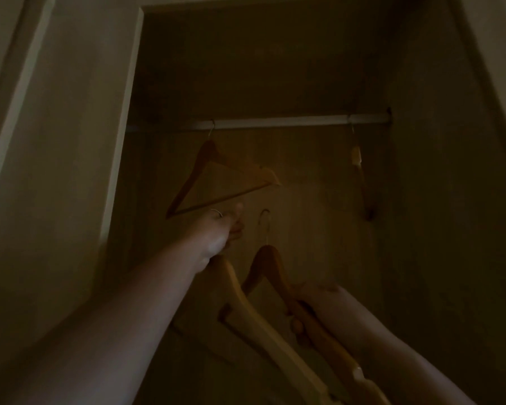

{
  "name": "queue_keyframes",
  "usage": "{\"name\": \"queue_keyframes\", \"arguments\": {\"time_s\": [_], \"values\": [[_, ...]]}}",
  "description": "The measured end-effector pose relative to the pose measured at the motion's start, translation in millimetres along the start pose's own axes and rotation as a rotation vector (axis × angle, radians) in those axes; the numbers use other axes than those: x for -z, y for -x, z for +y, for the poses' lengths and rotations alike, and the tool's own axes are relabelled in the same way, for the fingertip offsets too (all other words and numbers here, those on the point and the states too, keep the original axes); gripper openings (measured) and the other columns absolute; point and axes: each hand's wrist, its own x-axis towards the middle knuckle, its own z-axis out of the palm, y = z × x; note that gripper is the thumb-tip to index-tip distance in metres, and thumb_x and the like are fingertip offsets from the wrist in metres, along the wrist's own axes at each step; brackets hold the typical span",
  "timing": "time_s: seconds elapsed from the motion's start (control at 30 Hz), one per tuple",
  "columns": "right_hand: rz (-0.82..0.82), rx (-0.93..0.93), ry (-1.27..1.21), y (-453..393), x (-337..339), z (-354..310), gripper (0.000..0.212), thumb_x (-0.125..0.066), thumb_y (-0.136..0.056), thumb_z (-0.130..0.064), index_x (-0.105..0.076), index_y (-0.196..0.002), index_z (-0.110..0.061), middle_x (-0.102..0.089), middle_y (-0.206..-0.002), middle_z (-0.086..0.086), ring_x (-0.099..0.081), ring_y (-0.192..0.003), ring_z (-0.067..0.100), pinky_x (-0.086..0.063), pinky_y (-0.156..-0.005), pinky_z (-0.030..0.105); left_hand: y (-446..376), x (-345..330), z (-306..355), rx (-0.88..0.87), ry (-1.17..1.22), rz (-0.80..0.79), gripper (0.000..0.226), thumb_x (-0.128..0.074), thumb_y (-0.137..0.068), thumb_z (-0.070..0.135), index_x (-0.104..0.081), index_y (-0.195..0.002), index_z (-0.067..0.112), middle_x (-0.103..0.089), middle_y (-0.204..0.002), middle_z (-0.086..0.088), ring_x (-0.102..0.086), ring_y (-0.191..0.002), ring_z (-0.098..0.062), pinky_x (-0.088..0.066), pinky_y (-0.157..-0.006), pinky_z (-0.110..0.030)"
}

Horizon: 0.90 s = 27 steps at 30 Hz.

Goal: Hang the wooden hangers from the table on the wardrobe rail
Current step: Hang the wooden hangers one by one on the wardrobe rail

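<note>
While the wardrobe interior (275, 68) lies in dim light, four wooden hangers can be counted: two on the rail and two in the person's hands. A single pale rail (275, 122) runs across the opening from the left side to a bracket on the right wall. One hanging hanger (216, 182) has its metal hook over the rail toward the left end and shows its full triangle, tilted, with the lower bar sloping down to the left. A second hanging hanger (360, 176) hooks over the rail near the right end and is seen almost edge-on, so only a narrow strip of wood shows. Below them, the left hand (219, 232), with a ring on one finger, is raised and closed around the top of a third hanger (246, 311); its hook is hidden behind the fingers, and its pale shoulder runs down toward the bottom of the view. That hand sits just under the lower bar of the left hanging hanger; I cannot tell whether they touch. Lower and to the right, the right hand (307, 317) grips the sloping right shoulder of a fourth hanger (270, 267), whose hook points up, well below the rail. Both forearms are bare.
</note>
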Motion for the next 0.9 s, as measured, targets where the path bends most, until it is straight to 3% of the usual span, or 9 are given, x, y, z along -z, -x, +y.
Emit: {"name": "queue_keyframes", "arguments": {"time_s": [0.17, 0.23, 0.33, 0.4, 0.47, 0.57, 0.73, 0.9], "values": [[0.077, 0.036, 0.066, -3.7, 21.7, -2.0, 0.037, -0.041, -0.101, -0.027, -0.067, -0.087, -0.006, -0.064, -0.058, 0.004, -0.058, -0.049, 0.012, -0.048, -0.048, 0.022, -5.4, 4.2, -0.8, -0.005, 0.042, 0.009, 0.037, -0.041, -0.097, 0.044, -0.059, -0.118, 0.019, -0.066, -0.12, 0.001, -0.062, -0.107, -0.012, -0.043, -0.101, -0.038], [0.144, 0.119, 0.073, -11.0, 32.3, -11.8, 0.038, -0.04, -0.101, -0.028, -0.066, -0.085, -0.007, -0.064, -0.057, 0.003, -0.058, -0.047, 0.011, -0.047, -0.046, 0.022, -9.1, 7.9, -2.5, 0.002, 0.053, 0.013, 0.03, -0.042, -0.098, 0.038, -0.06, -0.112, 0.019, -0.067, -0.113, 0.002, -0.063, -0.102, -0.012, -0.044, -0.093, -0.033], [0.178, 0.242, -0.063, -35.8, 45.2, -37.1, 0.036, -0.041, -0.1, -0.024, -0.063, -0.08, -0.005, -0.061, -0.051, 0.004, -0.056, -0.042, 0.012, -0.046, -0.043, 0.022, -20.5, 14.9, -11.2, 0.021, 0.029, 0.049, 0.023, -0.053, -0.086, 0.04, -0.067, -0.089, 0.022, -0.071, -0.107, -0.003, -0.066, -0.1, -0.021, -0.047, -0.098, -0.046], [0.141, 0.291, -0.189, -58.6, 51.0, -56.7, 0.035, -0.042, -0.1, -0.021, -0.061, -0.078, -0.003, -0.058, -0.052, 0.006, -0.055, -0.04, 0.011, -0.045, -0.042, 0.022, -27.5, 18.4, -16.3, 0.03, 0.027, 0.067, 0.026, -0.057, -0.076, 0.043, -0.068, -0.088, 0.023, -0.072, -0.104, -0.006, -0.067, -0.099, -0.026, -0.048, -0.097, -0.049], [0.098, 0.321, -0.252, -80.3, 55.7, -75.6, 0.034, -0.042, -0.1, -0.021, -0.06, -0.08, -0.001, -0.056, -0.06, 0.009, -0.054, -0.045, 0.012, -0.043, -0.046, 0.025, -27.6, 16.3, -14.6, 0.041, 0.05, 0.071, 0.015, -0.058, -0.087, 0.03, -0.066, -0.086, 0.018, -0.071, -0.096, -0.01, -0.066, -0.09, -0.024, -0.051, -0.089, -0.041], [0.017, 0.345, -0.288, -104.6, 61.5, -103.7, 0.032, -0.041, -0.1, -0.021, -0.058, -0.081, -0.002, -0.058, -0.058, 0.006, -0.054, -0.043, 0.009, -0.043, -0.043, 0.022, -30.7, 15.6, -18.5, 0.022, 0.059, 0.066, 0.025, -0.048, -0.096, 0.011, -0.061, -0.077, 0.019, -0.066, -0.082, -0.006, -0.062, -0.078, -0.02, -0.047, -0.074, -0.028], [-0.043, 0.375, -0.321, -134.9, 55.6, -142.6, 0.025, -0.04, -0.099, -0.017, -0.055, -0.083, -0.005, -0.055, -0.069, 0.006, -0.051, -0.039, 0.005, -0.041, -0.039, 0.016, -37.3, 28.1, -25.5, -0.009, -0.003, 0.104, 0.025, -0.043, -0.099, 0.02, -0.061, -0.082, 0.024, -0.067, -0.09, -0.002, -0.064, -0.085, -0.014, -0.048, -0.08, -0.029], [-0.041, 0.425, -0.304, -154.2, 49.3, -169.7, 0.027, -0.039, -0.098, -0.012, -0.054, -0.077, -0.005, -0.053, -0.065, 0.005, -0.049, -0.036, 0.005, -0.037, -0.04, 0.017, -40.6, 37.5, -26.4, -0.004, -0.021, 0.123, 0.025, -0.046, -0.098, 0.02, -0.065, -0.082, 0.017, -0.069, -0.09, -0.008, -0.065, -0.08, -0.016, -0.046, -0.064, -0.024]]}}
